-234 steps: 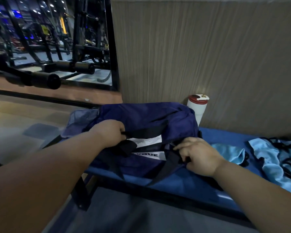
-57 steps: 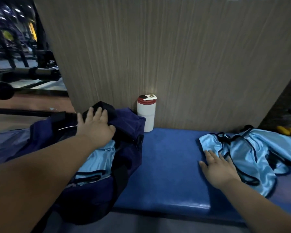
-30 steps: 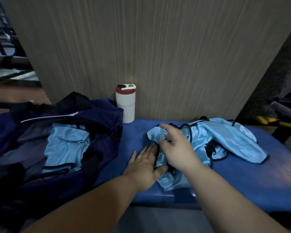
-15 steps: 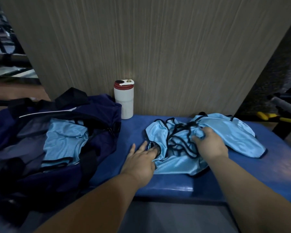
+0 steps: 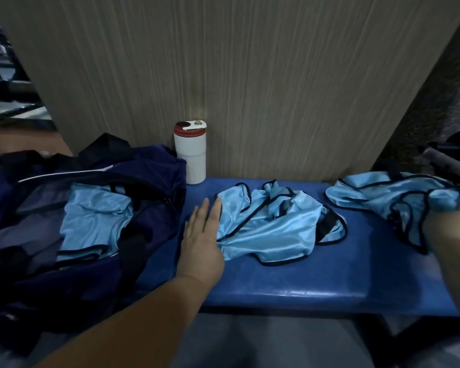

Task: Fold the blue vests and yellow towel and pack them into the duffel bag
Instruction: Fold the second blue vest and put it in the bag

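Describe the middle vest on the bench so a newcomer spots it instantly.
On the blue bench, right of the navy duffel bag, a light-blue vest lies crumpled at mid-bench. Unlike the folded vest in the bag and the far-right vest in the right hand's grip, it has the left hand flat on its left edge.

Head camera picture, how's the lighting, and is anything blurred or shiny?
Head view: dim overall; the right hand is smeared by motion at the frame edge, the left hand is sharp; a small bright spot on the wall panel above the tumbler; glare along the blue bench front edge.
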### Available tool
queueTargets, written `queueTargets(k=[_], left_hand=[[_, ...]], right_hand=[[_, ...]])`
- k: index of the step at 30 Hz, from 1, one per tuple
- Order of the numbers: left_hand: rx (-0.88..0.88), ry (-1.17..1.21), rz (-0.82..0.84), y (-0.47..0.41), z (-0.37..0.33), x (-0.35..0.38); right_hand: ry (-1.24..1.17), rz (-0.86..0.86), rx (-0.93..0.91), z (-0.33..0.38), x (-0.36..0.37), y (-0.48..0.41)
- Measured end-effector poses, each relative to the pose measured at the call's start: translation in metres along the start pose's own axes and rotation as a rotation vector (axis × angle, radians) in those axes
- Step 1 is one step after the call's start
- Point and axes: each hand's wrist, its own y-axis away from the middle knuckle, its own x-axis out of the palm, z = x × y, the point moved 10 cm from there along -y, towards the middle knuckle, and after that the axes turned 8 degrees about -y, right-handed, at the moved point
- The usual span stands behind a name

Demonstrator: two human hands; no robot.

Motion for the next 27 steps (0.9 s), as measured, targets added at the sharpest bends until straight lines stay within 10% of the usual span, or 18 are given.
queueTargets(k=[6,11,14,17,22,27], left_hand=[[0.229,-0.1,0.138,0.005,-0.02,0.013],[0.218,-0.266,0.356,0.002,-0.014,0.042],[0.218,-0.298,0.378,0.003,-0.015,0.042],[0.217,-0.315,0.388,0.005,-0.016,0.042],[0.201,-0.272,0.406,0.005,-0.013,0.045],[0.079,-0.018,0.369,-0.003,-0.004,0.038]], right_hand=[[0.228,0.2,-0.157,0.047,0.054,0.035],[0.155,0.077,-0.714,0.14,0.077,0.108],[0.103,0.492,-0.942,0.177,0.133,0.165],[0.271,0.765,-0.878,0.17,0.187,0.195],[0.345,0.667,-0.675,0.153,0.199,0.174],[-0.17,0.668,-0.373,0.15,0.172,0.143]])
